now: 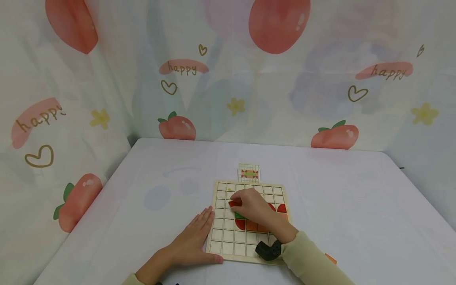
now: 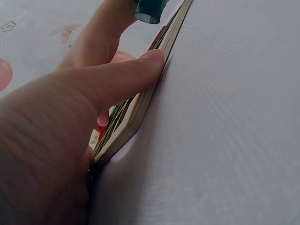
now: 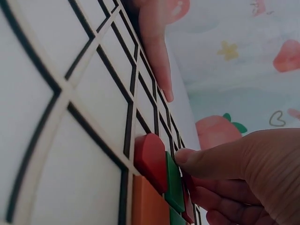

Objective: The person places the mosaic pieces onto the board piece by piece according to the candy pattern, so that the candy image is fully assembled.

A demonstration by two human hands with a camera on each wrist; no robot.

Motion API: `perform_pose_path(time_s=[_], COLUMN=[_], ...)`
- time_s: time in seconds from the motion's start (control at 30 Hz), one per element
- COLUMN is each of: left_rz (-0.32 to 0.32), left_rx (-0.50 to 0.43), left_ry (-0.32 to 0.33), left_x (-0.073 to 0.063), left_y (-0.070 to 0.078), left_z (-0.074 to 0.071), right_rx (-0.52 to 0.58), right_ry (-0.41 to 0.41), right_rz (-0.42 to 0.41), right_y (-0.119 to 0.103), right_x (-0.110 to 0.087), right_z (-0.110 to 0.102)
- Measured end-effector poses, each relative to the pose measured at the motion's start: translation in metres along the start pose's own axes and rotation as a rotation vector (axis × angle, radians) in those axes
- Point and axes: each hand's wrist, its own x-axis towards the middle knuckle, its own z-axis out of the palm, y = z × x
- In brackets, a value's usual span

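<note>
A wooden grid board lies on the table. My right hand is over its middle, pinching a red piece between thumb and fingers at a cell on the left side. Just below it sits a green square, and under that a rounded red piece with orange pieces beside it. More red pieces show at the right; the hand hides part of the pattern. My left hand rests against the board's left edge, fingers straight, its thumb touching the near edge.
A small pattern card with a candy-like picture lies beyond the board's far edge. Near my right sleeve, an orange piece lies partly hidden on the table. A black wrist device hangs over the board's near right corner.
</note>
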Motion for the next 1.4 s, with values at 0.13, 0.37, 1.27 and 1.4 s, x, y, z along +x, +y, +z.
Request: perform_pose_path(time_s=[0.13,0.37,1.27,1.4], left_rz=[-0.003,-0.002,0.024,0.016], left_rx=[-0.002,0.004,0.001,-0.003], left_ry=[-0.003,-0.005,0.018,0.012], left_x=[0.000,0.000,-0.001,-0.001], left_y=[0.000,0.000,0.001,0.001], left_z=[0.000,0.000,-0.003,-0.003], right_rx=[0.015,0.017,-0.020,0.008], right_ry=[-0.003,-0.002,0.066,0.075], right_rz=[0.016,-0.013,0.077,0.107], right_y=[0.000,-0.001,-0.008,-0.009], right_x=[-0.001,-0.003,0.006,0.003], right_z=[-0.001,0.000,0.012,0.011])
